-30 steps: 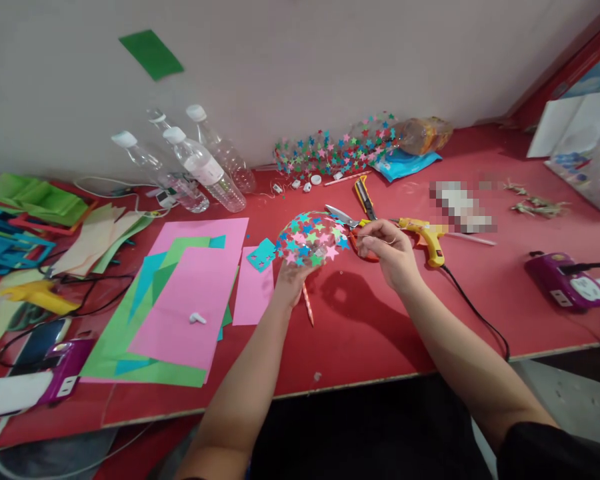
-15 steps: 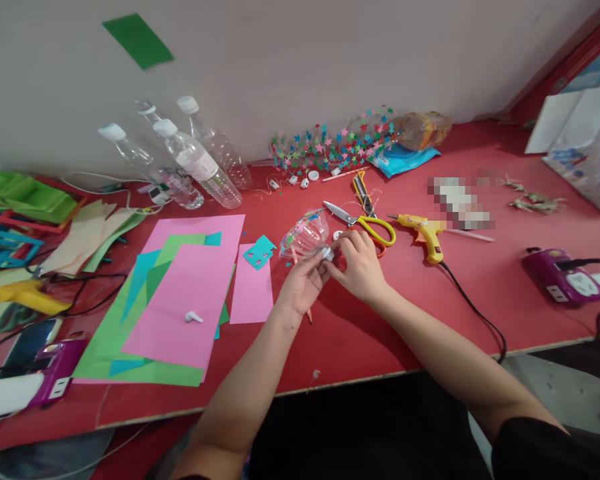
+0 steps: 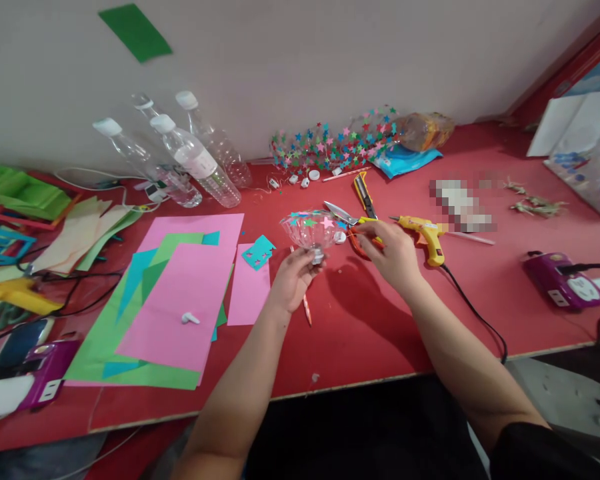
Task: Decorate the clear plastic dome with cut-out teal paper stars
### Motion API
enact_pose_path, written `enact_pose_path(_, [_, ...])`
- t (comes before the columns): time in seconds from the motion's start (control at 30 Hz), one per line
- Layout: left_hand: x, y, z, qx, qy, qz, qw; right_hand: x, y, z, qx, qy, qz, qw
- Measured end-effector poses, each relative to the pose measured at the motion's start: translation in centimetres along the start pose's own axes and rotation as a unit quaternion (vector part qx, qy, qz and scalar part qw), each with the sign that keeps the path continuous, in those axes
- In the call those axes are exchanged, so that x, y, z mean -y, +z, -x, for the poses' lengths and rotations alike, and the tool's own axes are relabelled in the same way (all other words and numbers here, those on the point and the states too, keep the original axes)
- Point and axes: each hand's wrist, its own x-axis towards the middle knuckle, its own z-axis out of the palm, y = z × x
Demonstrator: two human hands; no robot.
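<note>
- Near the middle of a red table, a person's left hand grips a clear plastic bowl shape by its narrow lower end, where a small greyish piece sits at the fingertips
- The bowl shape is held above the table with its wide mouth upward, and blue, green and pink stars run around its rim
- To its right, the person's right hand has bent fingers with the tips drawn together; whether they pinch a fine thread I cannot tell
- Between the bowl shape and the right hand lies a small white disc
- Just beyond the right hand, toward the table's back edge, are scissors and a yellow cutter; a yellow glue gun lies toward the right edge
- Beside the left hand lies a striped pencil, its tip toward the front edge; left of it, a turquoise card with star-shaped holes overlaps a small pink sheet
- Farther left, a white earbud rests on a stack of coloured paper near the front edge
- Along the back edge stand clear bottles with white caps, left of a long, star-covered clear piece
</note>
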Motion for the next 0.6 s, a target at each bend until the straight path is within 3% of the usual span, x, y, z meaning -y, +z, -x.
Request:
enact_pose_path(0.1, [0.2, -0.2, -0.2, 0.012, 0.044, -0.037, 0.998, -0.4, -0.6, -0.5, 0.062, 0.028, -0.078, 0.995])
enact_pose_path(0.23, [0.6, -0.5, -0.4, 0.021, 0.055, -0.058, 0.997, 0.4, -1.4, -0.7, 0.071, -0.042, -0.062, 0.995])
enact_pose_path(0.43, [1.0, -1.1, -0.5, 0.008, 0.06, -0.096, 0.994, 2.5, -3.3, -1.3, 0.112, -0.111, 0.033, 0.987])
enact_pose_path(0.6, [1.4, -1.7, -0.9, -0.033, 0.096, -0.22, 0.97, 4.7, -4.4, -2.5, 0.183, -0.168, 0.124, 0.961])
